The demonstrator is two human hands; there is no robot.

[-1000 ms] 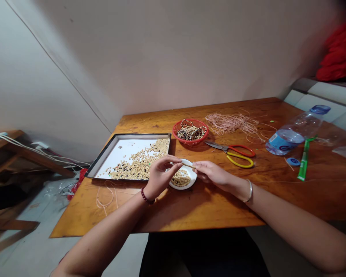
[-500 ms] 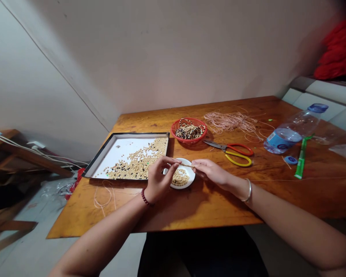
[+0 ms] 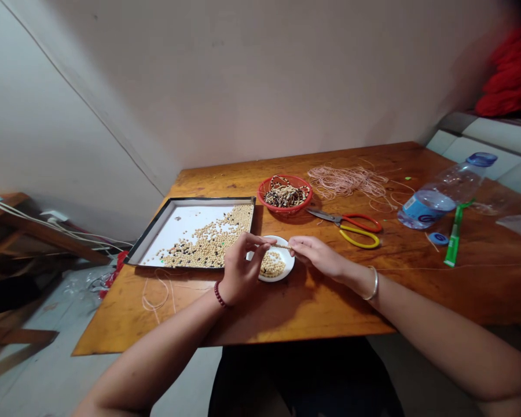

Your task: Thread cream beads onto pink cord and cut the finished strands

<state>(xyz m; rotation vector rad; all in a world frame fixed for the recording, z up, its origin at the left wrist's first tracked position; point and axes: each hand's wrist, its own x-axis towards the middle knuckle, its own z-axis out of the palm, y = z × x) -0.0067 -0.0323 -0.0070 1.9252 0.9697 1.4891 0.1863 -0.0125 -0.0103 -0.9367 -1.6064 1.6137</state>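
Note:
My left hand [image 3: 242,267] hovers over a small white dish [image 3: 289,262] of pale beads, its fingertips pinched at one end of a short beaded string [image 3: 280,246]. My right hand [image 3: 316,256] pinches the other end of that string just right of the dish. A thin cord runs from it across the table to the right. Left of the dish lies a black-rimmed tray [image 3: 154,237] strewn with pale and dark beads.
A red basket [image 3: 264,186] of beaded strands stands behind the dish, with a heap of pink cord [image 3: 349,181] to its right. Scissors [image 3: 351,226], a lying water bottle [image 3: 443,194], its cap [image 3: 437,238] and a green tool [image 3: 454,237] lie at right. Cables [image 3: 47,227] hang at left.
Both hands stay pinched on the beaded string over the dish, with only small finger shifts. The view has drifted slightly.

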